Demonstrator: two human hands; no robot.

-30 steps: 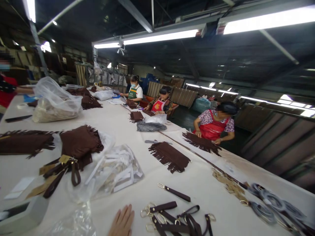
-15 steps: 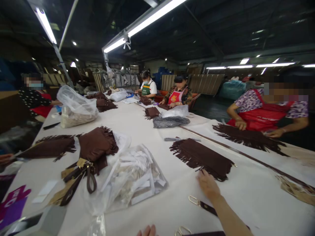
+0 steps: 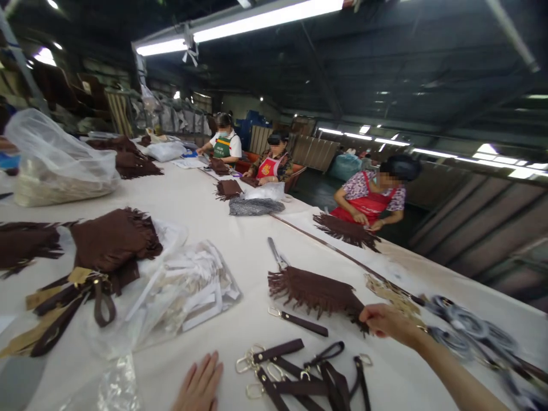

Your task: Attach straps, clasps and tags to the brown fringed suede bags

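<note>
My right hand (image 3: 377, 319) pinches the near right corner of a dark brown fringed pouch (image 3: 321, 288) lying on the white tabletop. My left hand (image 3: 201, 382) rests flat on the table at the bottom, its fingers stretched out and nothing in it. Between the hands lies a heap of dark brown wrist straps (image 3: 299, 387) with gold-coloured clasps. One single wrist strap (image 3: 305, 324) lies apart, just in front of the pouch. Behind the pouch is a thin grey tool (image 3: 277, 253), partly hidden by it.
Left of centre sits a clear plastic bag (image 3: 201, 285) of white paper strips. More fringed pouches (image 3: 113, 240) with tags lie beyond it. Coiled straps (image 3: 466, 325) lie at the right. A co-worker in a red apron (image 3: 363, 204) handles another pouch across the table.
My view has turned to the right, bringing the strap heap into sight. My right hand has moved from the pouch's front fringe to its right corner. More of my left hand shows.
</note>
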